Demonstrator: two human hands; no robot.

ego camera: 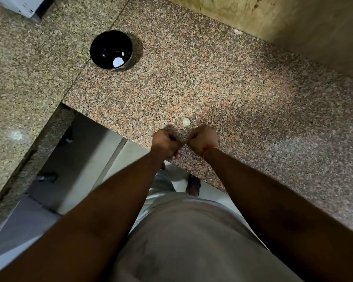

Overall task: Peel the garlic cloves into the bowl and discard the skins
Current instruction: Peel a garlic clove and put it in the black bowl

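Head view: my left hand [167, 141] and right hand [202, 140] are both curled tight, knuckles nearly meeting above the worktop [222, 82] edge; what they pinch is hidden. One garlic clove [186, 122] lies just beyond them. Black bowl [111, 50] sits far off left, holding white pieces.

- Counter [212, 82]: speckled granite, pink, tan and black.
- Bowl [102, 45]: glossy black.
- Garlic clove [186, 122]: off-white.
- Wrist thread [210, 148]: orange-red.
- Wall [293, 23]: mottled yellowish tan.
- Shirt [192, 241]: pale grey.
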